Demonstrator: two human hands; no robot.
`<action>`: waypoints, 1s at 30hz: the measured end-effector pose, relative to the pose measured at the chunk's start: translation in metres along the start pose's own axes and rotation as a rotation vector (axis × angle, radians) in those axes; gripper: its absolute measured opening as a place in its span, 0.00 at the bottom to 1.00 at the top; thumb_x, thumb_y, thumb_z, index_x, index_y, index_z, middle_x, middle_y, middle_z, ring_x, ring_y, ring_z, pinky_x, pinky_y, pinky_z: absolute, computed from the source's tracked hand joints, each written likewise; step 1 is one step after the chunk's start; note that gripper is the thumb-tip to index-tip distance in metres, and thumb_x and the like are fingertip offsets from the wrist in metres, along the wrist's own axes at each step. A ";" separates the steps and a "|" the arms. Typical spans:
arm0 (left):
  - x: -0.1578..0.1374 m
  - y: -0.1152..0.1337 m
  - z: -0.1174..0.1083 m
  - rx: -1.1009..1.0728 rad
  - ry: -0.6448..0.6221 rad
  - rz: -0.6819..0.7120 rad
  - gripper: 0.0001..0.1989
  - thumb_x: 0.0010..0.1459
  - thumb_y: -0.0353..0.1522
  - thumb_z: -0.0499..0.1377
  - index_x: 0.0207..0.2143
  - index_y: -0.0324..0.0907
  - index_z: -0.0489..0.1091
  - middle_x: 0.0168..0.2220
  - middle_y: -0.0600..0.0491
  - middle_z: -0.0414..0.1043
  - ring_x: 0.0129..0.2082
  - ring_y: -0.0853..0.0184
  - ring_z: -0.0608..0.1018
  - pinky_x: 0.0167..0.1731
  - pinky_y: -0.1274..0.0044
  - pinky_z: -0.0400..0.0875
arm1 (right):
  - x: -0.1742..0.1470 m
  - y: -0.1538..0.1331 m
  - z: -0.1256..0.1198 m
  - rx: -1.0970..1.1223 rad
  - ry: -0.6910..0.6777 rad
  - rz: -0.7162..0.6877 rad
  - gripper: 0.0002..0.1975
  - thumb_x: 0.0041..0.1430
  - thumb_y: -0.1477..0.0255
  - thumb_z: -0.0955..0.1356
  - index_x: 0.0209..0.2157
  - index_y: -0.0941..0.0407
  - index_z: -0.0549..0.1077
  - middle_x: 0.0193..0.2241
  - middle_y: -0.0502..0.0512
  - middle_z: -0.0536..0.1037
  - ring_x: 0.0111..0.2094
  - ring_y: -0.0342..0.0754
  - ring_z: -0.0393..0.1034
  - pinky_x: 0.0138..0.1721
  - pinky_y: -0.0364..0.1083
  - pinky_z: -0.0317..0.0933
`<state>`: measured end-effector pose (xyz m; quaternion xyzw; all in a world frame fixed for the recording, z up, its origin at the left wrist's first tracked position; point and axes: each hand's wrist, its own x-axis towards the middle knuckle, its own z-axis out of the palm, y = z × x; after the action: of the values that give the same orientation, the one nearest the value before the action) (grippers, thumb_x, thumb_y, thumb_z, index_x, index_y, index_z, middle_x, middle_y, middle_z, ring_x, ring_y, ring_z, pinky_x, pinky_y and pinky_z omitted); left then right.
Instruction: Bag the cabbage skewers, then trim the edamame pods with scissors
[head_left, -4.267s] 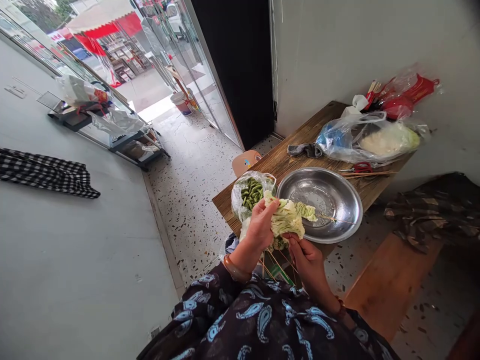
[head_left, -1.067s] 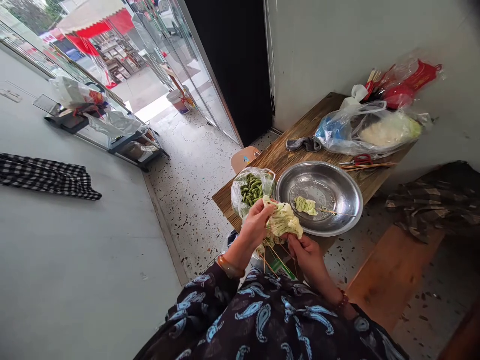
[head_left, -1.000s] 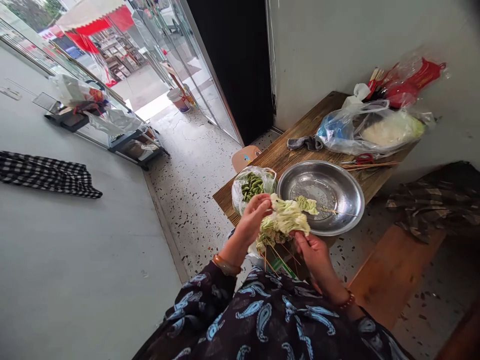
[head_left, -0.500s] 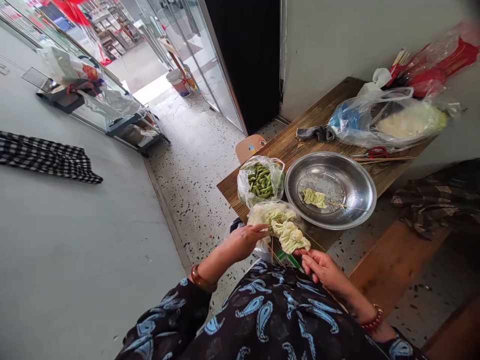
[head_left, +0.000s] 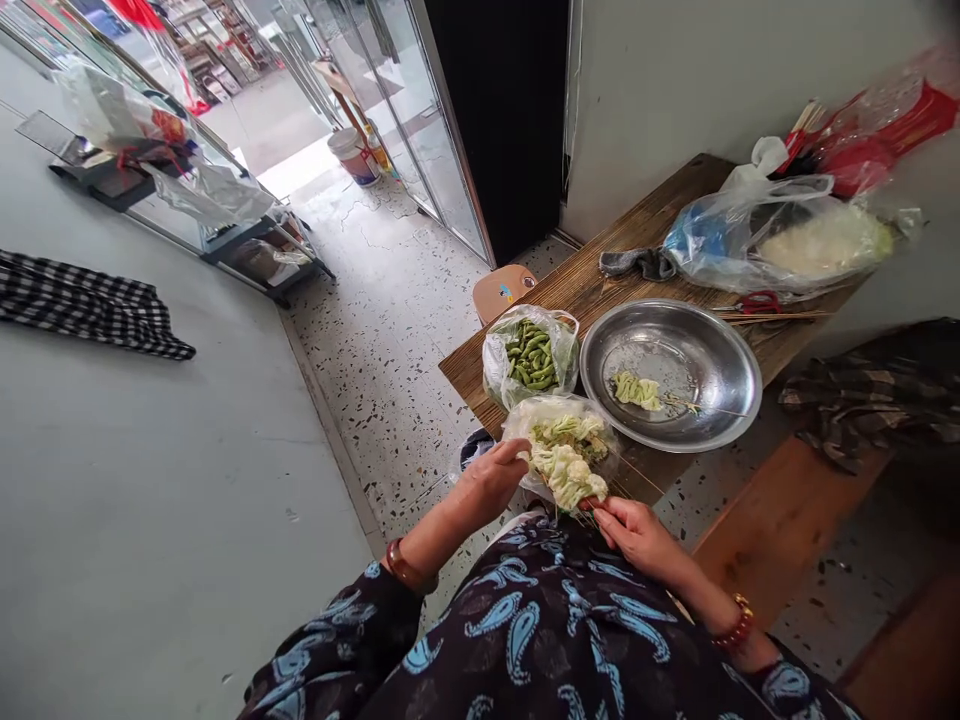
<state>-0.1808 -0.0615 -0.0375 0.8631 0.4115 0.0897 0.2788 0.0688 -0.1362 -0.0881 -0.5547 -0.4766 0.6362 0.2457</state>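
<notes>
My left hand (head_left: 487, 482) touches the near-left side of the clear bag of cabbage pieces (head_left: 564, 432), fingers reaching to the pale cabbage bunch (head_left: 564, 474) at the bag's mouth; can't tell if that grip is closed on a leaf or just resting. My right hand (head_left: 636, 532) sits just below that bunch, grip pinched on the thin bamboo skewers (head_left: 592, 514) that the bunch is threaded on. The bunch hangs over the near edge of the wooden desk (head_left: 600, 290), just in front of the steel basin (head_left: 712, 345).

Everything else relative to the basin: inside it lies one skewered cabbage piece (head_left: 637, 390), stick pointing right. Touching the basin's left rim is a bag of green edamame pods (head_left: 531, 352). The cabbage bag is just in front of the basin, near-left. Behind the basin: red-handled scissors (head_left: 757, 301) and loose sticks, then a big clear bag with a whole cabbage (head_left: 817, 240), a grey rag (head_left: 637, 262) to its left. Red plastic bag (head_left: 885, 125) farthest back by the wall. Small orange stool (head_left: 504, 290) on the floor left of the desk.
</notes>
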 end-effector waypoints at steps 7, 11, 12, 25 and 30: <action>-0.009 0.008 0.001 -0.101 0.055 0.077 0.14 0.63 0.26 0.46 0.29 0.39 0.69 0.47 0.42 0.69 0.38 0.68 0.74 0.42 0.75 0.71 | 0.037 -0.023 0.033 0.068 0.026 -0.057 0.18 0.53 0.57 0.67 0.24 0.57 0.75 0.14 0.46 0.68 0.19 0.41 0.58 0.22 0.41 0.51; -0.009 0.010 0.001 -0.073 0.071 0.121 0.12 0.62 0.25 0.47 0.30 0.40 0.68 0.47 0.43 0.71 0.41 0.66 0.75 0.42 0.75 0.71 | 0.051 -0.025 0.040 0.125 -0.028 -0.034 0.23 0.54 0.52 0.65 0.31 0.59 0.77 0.12 0.44 0.65 0.15 0.40 0.54 0.19 0.40 0.49; -0.009 0.010 0.001 -0.060 0.072 0.119 0.12 0.62 0.25 0.47 0.30 0.40 0.68 0.48 0.43 0.71 0.42 0.66 0.75 0.42 0.75 0.70 | 0.053 -0.023 0.040 0.130 -0.038 -0.022 0.24 0.54 0.51 0.64 0.32 0.59 0.77 0.12 0.43 0.64 0.14 0.40 0.53 0.18 0.40 0.49; -0.004 0.011 0.001 0.161 0.006 0.196 0.10 0.61 0.24 0.49 0.38 0.41 0.68 0.42 0.47 0.71 0.38 0.65 0.73 0.38 0.75 0.71 | 0.061 -0.013 0.034 -0.099 -0.023 -0.044 0.19 0.60 0.60 0.62 0.21 0.57 0.70 0.14 0.46 0.66 0.17 0.39 0.55 0.21 0.40 0.49; -0.002 0.006 0.009 0.131 0.084 0.241 0.10 0.62 0.23 0.49 0.37 0.41 0.67 0.43 0.47 0.71 0.41 0.66 0.74 0.41 0.75 0.72 | 0.080 -0.007 0.039 -0.277 -0.013 -0.041 0.15 0.61 0.68 0.63 0.23 0.59 0.72 0.17 0.50 0.71 0.20 0.41 0.61 0.24 0.41 0.52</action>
<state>-0.1745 -0.0694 -0.0410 0.9180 0.3212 0.1316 0.1916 0.0099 -0.0791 -0.1224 -0.5692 -0.5727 0.5629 0.1767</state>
